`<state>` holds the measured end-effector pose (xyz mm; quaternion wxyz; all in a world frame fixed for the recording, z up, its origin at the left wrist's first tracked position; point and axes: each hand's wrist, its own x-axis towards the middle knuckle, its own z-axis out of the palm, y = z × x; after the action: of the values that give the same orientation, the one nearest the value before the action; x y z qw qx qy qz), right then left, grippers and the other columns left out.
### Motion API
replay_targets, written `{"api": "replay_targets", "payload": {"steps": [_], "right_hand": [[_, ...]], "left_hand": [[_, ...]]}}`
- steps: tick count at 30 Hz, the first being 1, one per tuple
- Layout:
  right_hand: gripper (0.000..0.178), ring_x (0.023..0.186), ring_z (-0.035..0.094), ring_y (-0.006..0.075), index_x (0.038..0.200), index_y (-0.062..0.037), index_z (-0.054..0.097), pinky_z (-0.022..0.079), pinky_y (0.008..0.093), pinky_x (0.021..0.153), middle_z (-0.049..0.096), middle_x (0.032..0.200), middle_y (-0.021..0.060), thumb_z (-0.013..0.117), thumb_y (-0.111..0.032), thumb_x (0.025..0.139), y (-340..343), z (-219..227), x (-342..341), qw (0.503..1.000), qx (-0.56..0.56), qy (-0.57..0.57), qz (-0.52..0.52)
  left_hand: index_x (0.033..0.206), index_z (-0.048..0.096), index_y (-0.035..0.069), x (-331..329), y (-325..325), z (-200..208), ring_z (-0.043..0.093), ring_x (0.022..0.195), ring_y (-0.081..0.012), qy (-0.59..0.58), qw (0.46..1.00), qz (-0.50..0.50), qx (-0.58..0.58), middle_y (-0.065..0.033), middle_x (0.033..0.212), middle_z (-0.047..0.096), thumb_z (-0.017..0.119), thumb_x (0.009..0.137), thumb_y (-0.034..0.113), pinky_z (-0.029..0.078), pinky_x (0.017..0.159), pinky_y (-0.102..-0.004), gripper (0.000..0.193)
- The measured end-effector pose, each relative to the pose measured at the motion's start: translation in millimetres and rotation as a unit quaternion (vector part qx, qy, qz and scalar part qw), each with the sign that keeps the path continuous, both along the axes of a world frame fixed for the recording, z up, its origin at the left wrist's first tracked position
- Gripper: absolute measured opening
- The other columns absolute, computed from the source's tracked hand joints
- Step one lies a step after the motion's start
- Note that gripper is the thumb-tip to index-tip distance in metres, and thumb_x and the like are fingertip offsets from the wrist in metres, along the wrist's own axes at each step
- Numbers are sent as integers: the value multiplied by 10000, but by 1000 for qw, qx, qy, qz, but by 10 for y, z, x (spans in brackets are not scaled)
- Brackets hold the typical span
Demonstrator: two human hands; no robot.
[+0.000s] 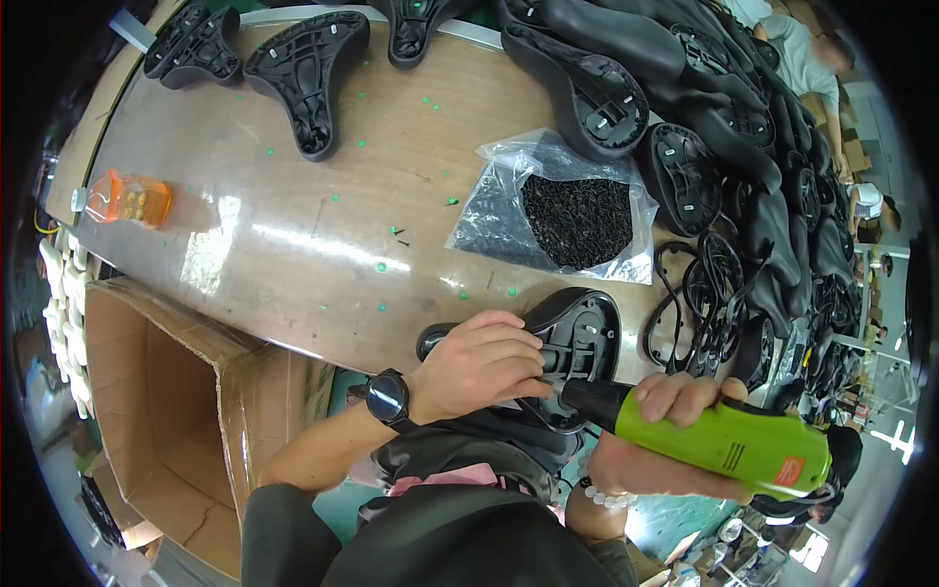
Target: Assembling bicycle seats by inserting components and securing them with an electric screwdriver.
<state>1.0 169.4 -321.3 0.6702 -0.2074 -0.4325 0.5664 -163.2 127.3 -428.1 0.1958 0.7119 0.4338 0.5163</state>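
Here, the left hand lies over a black plastic bicycle saddle, underside up at the near edge of the brown table; whether its fingers pinch anything, I cannot tell. The right hand is clamped round a lime-green and black electric screwdriver, its tip beside the left fingers.

No writing can be read: a small orange-red label sits on the green power screwdriver, toward four o'clock, its print too small.
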Motion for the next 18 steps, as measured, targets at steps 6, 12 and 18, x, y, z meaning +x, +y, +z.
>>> {"api": "replay_targets", "payload": {"steps": [6, 12, 18], "right_hand": [[985, 628, 506, 230, 1292, -29, 464, 459, 374, 631, 512, 792, 80, 472, -873, 783, -22, -4, 126, 997, -41, 64, 18], [815, 704, 600, 313, 1280, -42, 478, 512, 448, 679, 603, 874, 154, 579, -719, 837, -255, -116, 151, 988, 55, -91, 113], [682, 727, 614, 314, 1269, -13, 454, 526, 462, 693, 607, 865, 141, 692, -498, 852, -266, -219, 72, 984, 83, -110, 109]], "left_hand": [[1163, 626, 17, -20, -57, 127, 539, 1262, -305, -9, 997, -56, -43, -131, 1301, 602, 795, 759, 371, 423, 1055, -447, 563], [1334, 530, 73, -53, -211, 182, 364, 1396, -364, 301, 942, -9, -148, -159, 1548, 347, 722, 733, 551, 346, 1113, -447, 792], [1325, 543, 119, -36, -196, 7, 475, 1260, -322, 318, 935, -7, -154, -154, 1520, 379, 736, 733, 530, 411, 1025, -399, 746]]}}
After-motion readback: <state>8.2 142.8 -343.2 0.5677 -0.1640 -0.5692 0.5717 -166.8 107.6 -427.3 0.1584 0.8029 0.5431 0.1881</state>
